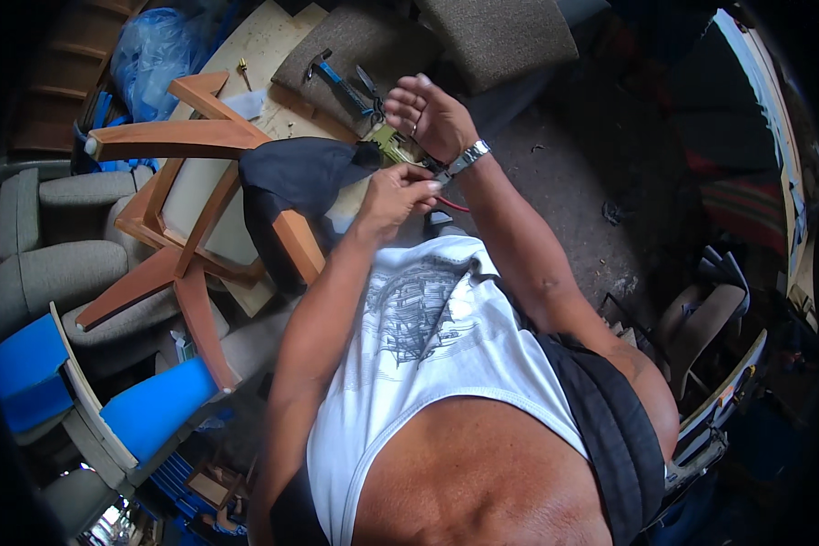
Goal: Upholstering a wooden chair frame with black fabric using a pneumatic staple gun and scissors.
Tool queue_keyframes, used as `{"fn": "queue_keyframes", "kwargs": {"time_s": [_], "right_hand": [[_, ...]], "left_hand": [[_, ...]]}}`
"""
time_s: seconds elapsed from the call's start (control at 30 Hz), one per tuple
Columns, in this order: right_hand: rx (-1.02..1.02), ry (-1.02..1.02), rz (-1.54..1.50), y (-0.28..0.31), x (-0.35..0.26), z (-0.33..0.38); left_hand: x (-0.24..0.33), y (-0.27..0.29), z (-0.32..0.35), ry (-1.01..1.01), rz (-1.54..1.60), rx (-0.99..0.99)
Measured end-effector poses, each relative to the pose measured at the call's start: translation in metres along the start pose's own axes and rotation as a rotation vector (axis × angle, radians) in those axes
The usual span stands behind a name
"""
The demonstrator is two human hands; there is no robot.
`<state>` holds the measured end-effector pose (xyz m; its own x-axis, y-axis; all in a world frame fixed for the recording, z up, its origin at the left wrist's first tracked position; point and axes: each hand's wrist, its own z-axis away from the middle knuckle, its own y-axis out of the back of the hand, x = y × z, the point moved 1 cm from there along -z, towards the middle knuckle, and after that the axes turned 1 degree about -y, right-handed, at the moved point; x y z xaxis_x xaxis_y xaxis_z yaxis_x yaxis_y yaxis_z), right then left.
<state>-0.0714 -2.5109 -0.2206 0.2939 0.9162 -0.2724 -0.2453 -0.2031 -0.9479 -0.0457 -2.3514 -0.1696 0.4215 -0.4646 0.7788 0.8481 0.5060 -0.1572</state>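
My left hand (pixel 397 198) is closed, its thumb and fingers pinching at the metal band of a wristwatch (pixel 470 157) on my right wrist. My right hand (pixel 432 120) is raised with the palm turned inward, its fingers stretched out and holding nothing. Just behind my hands is an olive-green tool (pixel 391 143), partly hidden by them. A red hose (pixel 453 205) shows below the watch. Left of my hands, a wooden chair frame (pixel 177 141) lies tipped over on a work surface, with black cloth (pixel 298 173) draped across one part.
A blue-handled hammer (pixel 338 84) lies on a grey-brown cushion (pixel 373 55), with dark scissors (pixel 368 82) beside it. Another cushion (pixel 500 41) is farther back. Grey upholstered seats (pixel 59 273) and bright blue panels (pixel 159 400) crowd the left. A plastic bag (pixel 159 59) sits at far left.
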Motion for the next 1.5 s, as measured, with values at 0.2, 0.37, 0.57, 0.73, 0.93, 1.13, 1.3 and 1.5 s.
{"fn": "queue_keyframes", "kwargs": {"time_s": [0.2, 0.37, 0.57, 0.73, 0.93, 1.13, 1.3, 1.5], "right_hand": [[0.252, -0.047, 0.880, 0.021, 0.041, -0.001], [0.285, -0.102, 1.098, 0.039, 0.051, -0.002], [0.248, -0.333, 0.412, 0.034, 0.072, 0.002], [0.066, -0.366, 0.241, -0.033, 0.058, 0.048], [0.011, -0.349, 0.434, -0.074, 0.061, 0.056], [-0.021, 0.230, 1.815, 0.016, 0.151, 0.024], [-0.072, 0.375, 2.100, 0.046, 0.190, 0.015], [-0.046, 0.409, 1.839, -0.058, 0.144, 0.033]], "left_hand": [[0.008, -0.007, 0.000, 0.054, -0.285, 0.133], [-0.008, -0.009, -0.009, 0.036, -0.078, 0.191], [-0.018, -0.003, 0.012, -0.082, -0.087, 0.168], [-0.013, -0.017, 0.042, -0.240, -0.476, 0.303], [0.020, -0.026, 0.084, -0.355, -0.574, 0.398], [0.038, 0.063, 0.128, -0.610, -0.523, 0.593], [0.036, 0.128, 0.147, -0.588, -0.522, 0.698], [0.027, 0.156, 0.148, -0.921, -1.136, 0.521]]}}
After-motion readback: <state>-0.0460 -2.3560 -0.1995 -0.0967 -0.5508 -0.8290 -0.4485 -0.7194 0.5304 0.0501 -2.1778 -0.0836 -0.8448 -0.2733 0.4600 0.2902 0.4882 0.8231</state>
